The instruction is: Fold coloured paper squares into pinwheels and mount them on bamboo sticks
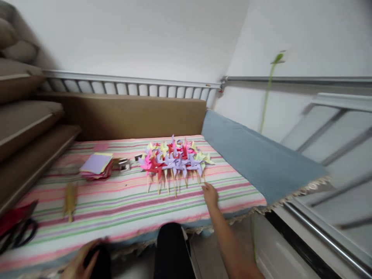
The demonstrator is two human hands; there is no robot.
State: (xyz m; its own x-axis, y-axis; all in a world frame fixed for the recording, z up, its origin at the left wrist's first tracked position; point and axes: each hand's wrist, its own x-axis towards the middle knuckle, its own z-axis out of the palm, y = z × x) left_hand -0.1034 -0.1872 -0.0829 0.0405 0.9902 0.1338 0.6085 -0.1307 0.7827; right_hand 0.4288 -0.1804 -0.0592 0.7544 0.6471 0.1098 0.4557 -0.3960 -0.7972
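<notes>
The right hand (209, 195) is stretched out, its fingers seemingly together and empty, though blurred; the pinwheels (175, 158) lie just beyond and left of them on the striped bed (116, 209), sticks pointing back; the left hand (83, 259) is far off, its fingers loosely curled.

Pinwheels (176, 159) lie on the bedspread (122, 209), paper stack (97, 164) to their left

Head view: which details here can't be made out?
- Left hand: cut by the bottom edge, blurred; grip on the dark object unclear.
- Right hand: fingers seen from behind at the pinwheels; contact uncertain.
- Scissors: cut by the left edge.
- Small metal item: too blurred to identify.
</notes>
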